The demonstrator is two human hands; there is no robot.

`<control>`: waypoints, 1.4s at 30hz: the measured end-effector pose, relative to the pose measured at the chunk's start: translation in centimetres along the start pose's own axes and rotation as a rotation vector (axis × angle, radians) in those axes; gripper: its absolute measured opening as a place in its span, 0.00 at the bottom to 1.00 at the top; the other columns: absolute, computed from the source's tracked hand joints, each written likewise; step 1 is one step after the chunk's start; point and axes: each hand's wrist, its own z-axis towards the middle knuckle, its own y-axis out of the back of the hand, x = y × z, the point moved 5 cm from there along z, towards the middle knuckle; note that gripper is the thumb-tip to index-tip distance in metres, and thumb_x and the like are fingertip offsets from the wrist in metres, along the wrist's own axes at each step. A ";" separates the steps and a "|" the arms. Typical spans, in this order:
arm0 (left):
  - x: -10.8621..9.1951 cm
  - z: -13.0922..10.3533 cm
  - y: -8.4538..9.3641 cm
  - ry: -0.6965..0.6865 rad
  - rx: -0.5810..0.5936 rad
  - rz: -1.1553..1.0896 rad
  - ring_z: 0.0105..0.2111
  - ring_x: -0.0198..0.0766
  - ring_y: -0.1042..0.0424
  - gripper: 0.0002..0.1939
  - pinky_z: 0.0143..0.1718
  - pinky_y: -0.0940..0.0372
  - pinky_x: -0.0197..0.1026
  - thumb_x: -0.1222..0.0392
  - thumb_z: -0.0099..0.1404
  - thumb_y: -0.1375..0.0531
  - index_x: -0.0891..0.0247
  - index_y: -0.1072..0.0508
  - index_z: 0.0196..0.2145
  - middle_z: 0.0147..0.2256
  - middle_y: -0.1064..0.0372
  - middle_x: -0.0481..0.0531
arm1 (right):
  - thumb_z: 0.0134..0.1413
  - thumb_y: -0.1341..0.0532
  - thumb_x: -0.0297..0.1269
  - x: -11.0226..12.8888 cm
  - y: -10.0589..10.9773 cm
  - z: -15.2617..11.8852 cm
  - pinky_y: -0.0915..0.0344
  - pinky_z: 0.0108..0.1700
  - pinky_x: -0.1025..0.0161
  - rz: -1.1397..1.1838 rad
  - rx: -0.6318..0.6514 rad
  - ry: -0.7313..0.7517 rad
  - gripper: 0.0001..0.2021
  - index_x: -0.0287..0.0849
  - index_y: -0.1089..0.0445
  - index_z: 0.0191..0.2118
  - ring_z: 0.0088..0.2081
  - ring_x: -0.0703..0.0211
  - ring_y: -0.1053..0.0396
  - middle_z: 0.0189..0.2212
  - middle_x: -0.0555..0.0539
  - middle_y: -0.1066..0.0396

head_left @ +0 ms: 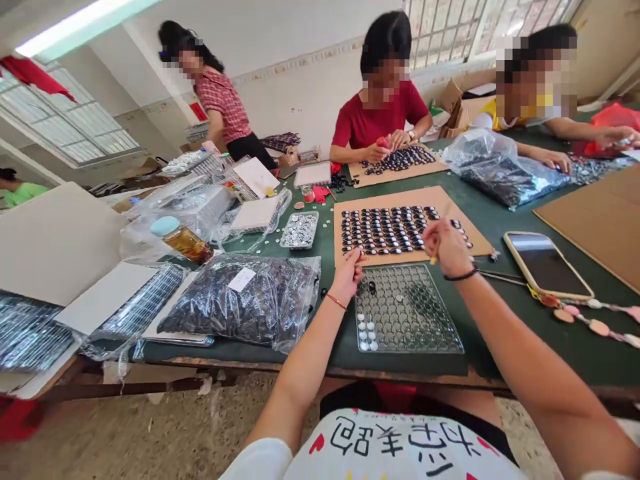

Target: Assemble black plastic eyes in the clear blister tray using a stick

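My left hand (349, 277) is closed, thumb and finger pinched at the near left corner of a cardboard sheet (415, 197). Whatever is in that pinch is too small to make out. Above the sheet's right part, my right hand (447, 248) is closed around what looks like a thin tool with a yellow end (433, 261), partly hidden by the fingers. Rows of small black clip-like pieces with white round tops (385, 230) lie on the sheet. Nearer me is a clear plastic tray (410, 340) with round pockets, several white discs (367, 332) and one black piece (371, 287).
To the left lie a bag of black pieces (225, 300), a jar (183, 240) and a tub of white discs (299, 230). At right are a phone (547, 263) and a beaded strap (597, 327). Co-workers (380, 113) sit across the table; another person (225, 107) stands behind.
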 end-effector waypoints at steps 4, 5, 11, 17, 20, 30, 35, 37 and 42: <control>-1.3 0.5 0.4 -0.060 0.005 -0.049 0.12 0.18 0.51 0.07 0.11 0.58 0.24 0.61 0.56 0.41 0.67 0.33 0.33 0.21 0.42 0.43 | 0.54 0.54 0.57 -1.2 -3.1 -2.7 0.57 0.14 0.69 0.067 0.066 -0.068 0.24 0.41 0.40 0.23 0.11 0.70 0.55 0.10 0.57 0.54; -1.5 0.7 0.5 -0.067 0.004 -0.067 0.12 0.19 0.51 0.07 0.11 0.58 0.24 0.61 0.56 0.41 0.67 0.33 0.32 0.21 0.43 0.43 | 0.53 0.53 0.57 -1.5 -3.6 -3.0 0.55 0.14 0.69 0.031 0.098 -0.068 0.23 0.41 0.39 0.24 0.11 0.70 0.52 0.11 0.56 0.50; -1.8 0.9 0.8 -0.062 -0.005 -0.114 0.12 0.19 0.51 0.06 0.11 0.59 0.25 0.62 0.56 0.41 0.66 0.34 0.30 0.19 0.45 0.41 | 0.54 0.49 0.49 -1.6 -6.4 -4.7 0.45 0.19 0.68 -0.248 0.348 -0.063 0.16 0.40 0.39 0.29 0.15 0.68 0.42 0.23 0.50 0.34; -1.5 0.9 0.7 -0.069 0.003 -0.103 0.12 0.20 0.50 0.05 0.11 0.59 0.25 0.62 0.57 0.42 0.66 0.34 0.31 0.19 0.45 0.42 | 0.58 0.51 0.41 0.1 -9.7 -8.5 0.44 0.28 0.68 -0.423 0.638 0.106 0.14 0.40 0.36 0.27 0.23 0.65 0.37 0.21 0.50 0.33; -1.4 0.9 0.5 -0.076 0.026 -0.097 0.13 0.20 0.50 0.05 0.11 0.59 0.25 0.62 0.57 0.43 0.66 0.34 0.31 0.19 0.45 0.42 | 0.58 0.50 0.41 0.2 -10.7 -9.9 0.47 0.27 0.68 -0.554 0.726 0.177 0.13 0.41 0.35 0.28 0.23 0.64 0.38 0.21 0.50 0.33; -1.4 0.5 0.2 -0.128 0.025 0.136 0.11 0.22 0.56 0.19 0.12 0.60 0.28 0.46 0.55 0.43 0.66 0.38 0.21 0.14 0.53 0.40 | 0.58 0.51 0.37 1.3 -7.7 -7.2 0.46 0.28 0.67 -0.566 0.451 0.189 0.11 0.40 0.35 0.30 0.25 0.62 0.37 0.25 0.48 0.32; -1.1 -1.4 -2.0 -0.481 0.204 0.875 0.26 0.33 0.34 0.12 0.28 0.41 0.33 0.52 0.56 0.43 0.63 0.28 0.25 0.22 0.33 0.48 | 0.58 0.52 0.40 0.9 -5.3 -5.7 0.46 0.27 0.65 -0.699 0.314 0.194 0.12 0.40 0.36 0.34 0.23 0.60 0.38 0.22 0.49 0.34; -0.7 -2.3 -2.7 -0.580 0.262 1.065 0.36 0.38 0.32 0.11 0.38 0.40 0.37 0.54 0.59 0.46 0.60 0.26 0.32 0.33 0.28 0.51 | 0.57 0.52 0.42 0.5 -5.0 -5.6 0.46 0.27 0.64 -0.739 0.307 0.185 0.13 0.41 0.36 0.35 0.23 0.59 0.38 0.21 0.48 0.33; -0.4 -3.1 -2.7 -0.620 0.230 1.272 0.39 0.41 0.33 0.18 0.41 0.41 0.40 0.53 0.63 0.51 0.57 0.33 0.48 0.44 0.31 0.52 | 0.58 0.54 0.43 0.1 -5.0 -5.7 0.44 0.27 0.63 -0.774 0.289 0.228 0.15 0.41 0.35 0.35 0.25 0.56 0.35 0.25 0.46 0.31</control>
